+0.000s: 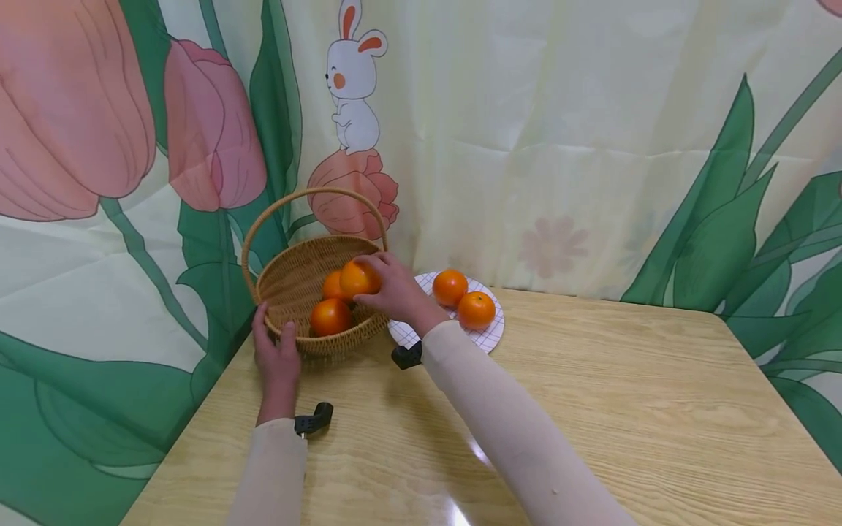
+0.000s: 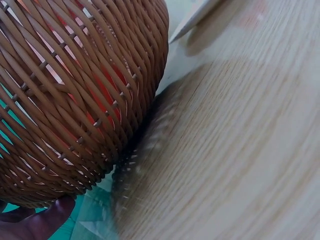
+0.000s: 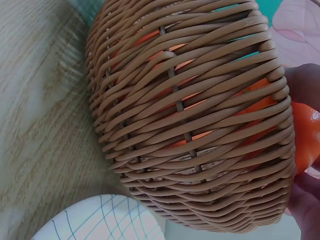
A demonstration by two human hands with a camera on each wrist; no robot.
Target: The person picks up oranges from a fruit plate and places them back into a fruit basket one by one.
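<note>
A wicker basket (image 1: 283, 281) with a tall arched handle stands at the left of the table, its mouth turned towards me. My left hand (image 1: 278, 358) grips its near left rim; in the left wrist view the thumb (image 2: 55, 215) lies against the weave. My right hand (image 1: 397, 288) holds an orange (image 1: 357, 277) over the right part of the basket, at the rim. Below it, another orange (image 1: 330, 317) lies in the basket, with one more partly hidden behind. In the right wrist view the basket wall (image 3: 200, 110) covers much of the held orange (image 3: 305, 132).
A white plate (image 1: 490, 339) with a blue grid pattern stands right of the basket, partly behind my right forearm. Two oranges (image 1: 476, 310) lie on it. A printed curtain (image 1: 487, 131) hangs behind the wooden table (image 1: 625, 394).
</note>
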